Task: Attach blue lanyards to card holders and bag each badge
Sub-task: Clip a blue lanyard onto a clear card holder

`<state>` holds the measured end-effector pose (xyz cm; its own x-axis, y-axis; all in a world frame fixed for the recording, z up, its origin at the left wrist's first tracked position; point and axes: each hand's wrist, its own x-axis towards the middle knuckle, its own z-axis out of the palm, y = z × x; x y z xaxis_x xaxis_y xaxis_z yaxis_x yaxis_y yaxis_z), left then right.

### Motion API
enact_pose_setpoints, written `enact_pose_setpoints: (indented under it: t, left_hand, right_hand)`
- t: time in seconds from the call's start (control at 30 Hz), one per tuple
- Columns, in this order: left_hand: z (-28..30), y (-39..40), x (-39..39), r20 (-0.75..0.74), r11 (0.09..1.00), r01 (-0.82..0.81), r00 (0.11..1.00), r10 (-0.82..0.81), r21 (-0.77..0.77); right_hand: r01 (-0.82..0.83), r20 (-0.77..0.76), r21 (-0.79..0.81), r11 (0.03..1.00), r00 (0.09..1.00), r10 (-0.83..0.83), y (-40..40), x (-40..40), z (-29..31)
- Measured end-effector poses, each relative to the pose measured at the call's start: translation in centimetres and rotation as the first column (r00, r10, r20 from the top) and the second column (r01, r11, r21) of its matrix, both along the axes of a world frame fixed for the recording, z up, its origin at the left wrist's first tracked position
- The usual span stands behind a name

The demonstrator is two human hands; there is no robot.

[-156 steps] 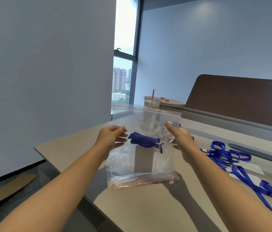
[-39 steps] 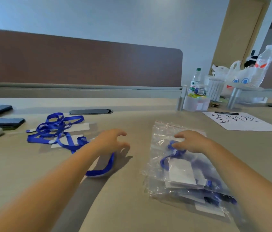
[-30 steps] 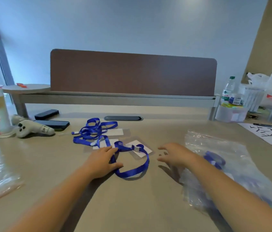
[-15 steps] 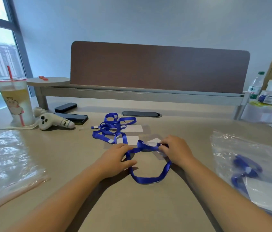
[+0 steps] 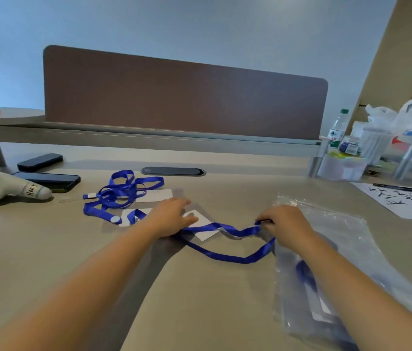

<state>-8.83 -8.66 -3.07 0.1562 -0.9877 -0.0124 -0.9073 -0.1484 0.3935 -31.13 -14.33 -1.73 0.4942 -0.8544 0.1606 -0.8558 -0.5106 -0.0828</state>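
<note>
A blue lanyard (image 5: 225, 256) lies stretched across the desk between my two hands. My left hand (image 5: 170, 219) rests flat on its left part and on a clear card holder with a white card (image 5: 203, 225), fingers fairly straight. My right hand (image 5: 285, 224) pinches the lanyard's right end with curled fingers. A tangle of more blue lanyards (image 5: 121, 192) and further card holders (image 5: 155, 195) lie behind my left hand. Clear zip bags (image 5: 339, 239) holding finished badges lie under my right forearm.
Two dark phones (image 5: 48, 179) and a white plush toy (image 5: 2, 190) sit at the left. A paper sheet with a pen (image 5: 407, 198), bottles (image 5: 336, 130) and plastic bags stand at the right. A brown divider panel (image 5: 184, 100) runs along the back of the desk.
My right hand has pulled the lanyard's end to the right, stretching the loop out toward the bags. My left hand has stayed on the lanyard's other part. The view has swung rightward.
</note>
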Motion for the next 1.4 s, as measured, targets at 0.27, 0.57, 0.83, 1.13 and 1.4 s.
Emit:
enact_pose_setpoints:
  t: [0.27,0.57,0.83,1.13,1.4]
  left_hand:
    - [-1.0,-3.9,-1.0,0.076,0.99,-0.085,0.994,0.077,0.113]
    - [-1.3,-4.3,-0.8,0.206,0.974,-0.173,0.968,0.141,0.149]
    - [0.5,-2.1,0.0,-0.337,0.927,-0.347,0.898,0.285,-0.143]
    - [2.0,4.2,3.2,-0.575,0.867,-0.475,0.755,0.315,-0.15]
    - [1.3,10.3,6.7,-0.567,0.852,-0.52,0.719,0.402,-0.055]
  right_hand:
    - [-0.039,0.383,0.115,0.993,0.924,-0.009,-0.2,0.4,-2.0]
    - [-0.051,0.498,0.152,0.987,0.866,-0.032,0.2,0.6,-2.2]
    - [-0.155,0.631,0.203,0.967,0.776,-0.008,0.8,1.9,-0.6]
    - [-0.229,0.733,0.193,0.954,0.68,0.016,5.1,7.1,1.0]
    - [-0.232,0.7,0.173,0.957,0.713,0.047,7.6,11.2,-0.1]
